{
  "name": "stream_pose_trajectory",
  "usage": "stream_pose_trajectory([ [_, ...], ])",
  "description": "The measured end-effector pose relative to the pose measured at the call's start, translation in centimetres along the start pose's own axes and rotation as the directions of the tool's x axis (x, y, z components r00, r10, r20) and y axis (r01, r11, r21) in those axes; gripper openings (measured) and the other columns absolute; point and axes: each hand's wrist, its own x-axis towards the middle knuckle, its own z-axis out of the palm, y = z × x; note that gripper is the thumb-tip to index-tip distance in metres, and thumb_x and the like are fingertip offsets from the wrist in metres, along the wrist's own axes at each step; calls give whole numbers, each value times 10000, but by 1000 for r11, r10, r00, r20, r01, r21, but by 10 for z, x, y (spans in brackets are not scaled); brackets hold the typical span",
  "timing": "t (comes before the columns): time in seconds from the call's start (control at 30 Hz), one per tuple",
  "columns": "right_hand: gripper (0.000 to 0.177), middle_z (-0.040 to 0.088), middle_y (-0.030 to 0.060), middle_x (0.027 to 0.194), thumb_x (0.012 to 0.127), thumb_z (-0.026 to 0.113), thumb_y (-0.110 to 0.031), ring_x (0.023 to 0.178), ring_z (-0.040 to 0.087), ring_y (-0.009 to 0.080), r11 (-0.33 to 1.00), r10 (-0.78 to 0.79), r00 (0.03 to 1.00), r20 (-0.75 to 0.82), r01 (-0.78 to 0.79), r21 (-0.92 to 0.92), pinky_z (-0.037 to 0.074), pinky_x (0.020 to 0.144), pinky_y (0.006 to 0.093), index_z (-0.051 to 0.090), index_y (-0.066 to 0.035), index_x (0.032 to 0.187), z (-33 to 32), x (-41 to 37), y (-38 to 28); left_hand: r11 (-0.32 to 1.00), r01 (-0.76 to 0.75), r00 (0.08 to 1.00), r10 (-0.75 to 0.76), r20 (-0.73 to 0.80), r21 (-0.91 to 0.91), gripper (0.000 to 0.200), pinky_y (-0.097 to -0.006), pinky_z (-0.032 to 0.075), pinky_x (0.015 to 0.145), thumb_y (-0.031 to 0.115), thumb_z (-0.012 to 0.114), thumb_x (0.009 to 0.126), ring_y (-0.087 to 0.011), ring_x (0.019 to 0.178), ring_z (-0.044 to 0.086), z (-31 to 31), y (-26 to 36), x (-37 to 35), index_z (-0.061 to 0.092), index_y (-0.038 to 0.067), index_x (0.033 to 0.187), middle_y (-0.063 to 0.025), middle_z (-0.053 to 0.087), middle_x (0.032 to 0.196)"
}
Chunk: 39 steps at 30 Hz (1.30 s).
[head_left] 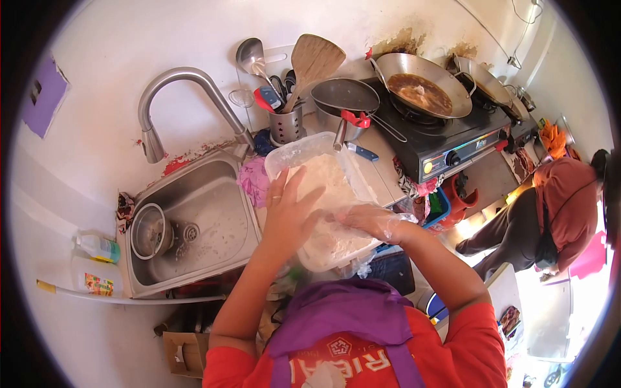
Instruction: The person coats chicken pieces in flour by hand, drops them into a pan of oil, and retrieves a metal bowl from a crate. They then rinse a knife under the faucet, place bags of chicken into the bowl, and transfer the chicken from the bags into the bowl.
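Sink (pixel 217 200): left of the working spot, a metal basin.
Stove (pixel 466 129): far right, black, with cookware on it.
Wok (pixel 404 63): on the stove's left side, with brown liquid (pixel 414 87) in it.
Tub (pixel 286 152): between sink and stove, right in front of the person, its far end by the counter; what bears its near end is hidden.
Powder (pixel 320 171): pale and flour-like, spread inside the tub. The step in hand looks like working this powder by hand. The next move seems to call for loose fingers kept low and inside the walls, so that none spills over the near edge.
Left hand (pixel 294 210): bare, over the tub's left side, fingers spread well apart and clenched on nothing; whether the fingertips touch the powder cannot be told.
Right hand (pixel 367 221): reaching in from the right, palm down, fingers close together and pointing left at the powder. Whether they grasp any of it or just lie on it cannot be told.
Glove (pixel 396 226): clear plastic, loose about the right wrist.
Ring (pixel 276 197): on a left-hand finger.
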Motion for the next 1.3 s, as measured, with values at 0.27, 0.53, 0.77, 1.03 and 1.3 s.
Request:
stream_pose_trajectory([
  [0.27,501,551,95,1181,890,488,-405,1049,503,163,950,-49,998,-40,59,305,370,917,295,522,-30,1222,5,9,17,991,27,1000,-27,-3,-128,174,-492,213,1028,98,644,705,-357,1272,294,7,-20,-3,643,111,879,-87,469,1238],
  [0.53,486,484,111,1285,904,436,-410,1181,440,217,997,-69,997,-36,70,13,291,1014,305,516,-62,1234,-1,2,6,998,-3,1000,4,8,-70,136,-530,215,1015,74,627,687,-346,1247,335,7,-10,-2,631,93,822,-51,541,1123],
  [0.77,479,363,191,1349,898,468,-224,1264,329,336,831,-501,862,-73,456,-317,280,1040,380,345,-39,1323,23,14,56,992,121,969,-108,-221,47,89,-535,222,1005,71,634,675,-313,1176,416,25,-45,0,619,94,759,-20,602,923],
  [1.03,541,379,252,1294,832,533,-250,1219,365,373,468,-496,861,110,372,-802,340,993,407,366,23,1269,49,-32,27,974,151,979,-123,-162,168,90,-500,220,998,78,639,701,-288,1084,478,35,-66,4,641,118,782,5,616,886],
  [1.3,500,548,229,1084,852,518,-339,1000,538,373,630,-395,913,103,351,-693,417,885,423,465,29,1186,60,-31,36,940,83,997,-76,-32,330,206,-498,314,923,101,510,767,-293,1068,502,33,-60,13,639,98,928,-49,624,880],
])
